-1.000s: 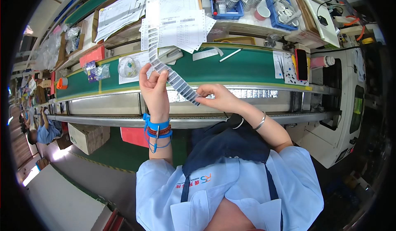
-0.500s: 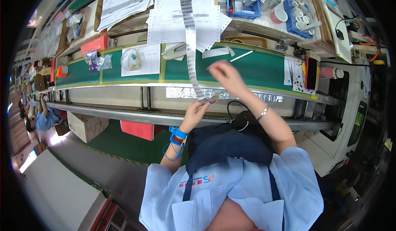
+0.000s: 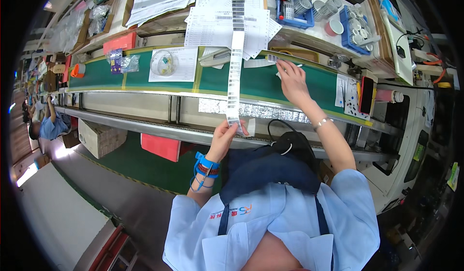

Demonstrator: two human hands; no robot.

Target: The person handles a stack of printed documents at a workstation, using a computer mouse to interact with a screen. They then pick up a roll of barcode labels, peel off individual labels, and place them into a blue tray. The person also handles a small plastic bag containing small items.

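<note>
A long white strip of printed labels point(image 3: 234, 77) hangs down over the bench's front edge. Its lower end is pinched in my left hand point(image 3: 224, 138), closed between thumb and fingers, with a small white piece of backing beside the fingertips. My right hand point(image 3: 294, 83) is over the green bench, fingers drawn together at a small printed label point(image 3: 272, 58). This label lies at the right end of a short curved white strip point(image 3: 257, 63). Partly under the right fingers is a white pen-like stick point(image 3: 300, 65).
Printed sheets point(image 3: 208, 31) lie behind the label strip. A clear round dish point(image 3: 163, 64) stands on paper at left, near small plastic bags point(image 3: 129, 63). Blue baskets point(image 3: 296, 20) with label rolls sit on the shelf. At right is a red-and-black phone point(image 3: 366, 95). A co-worker point(image 3: 50, 126) sits far left.
My right hand has moved right and away from me, to the short strip, where a printed label now shows at its end. My left hand still holds the long strip, now turned flatter.
</note>
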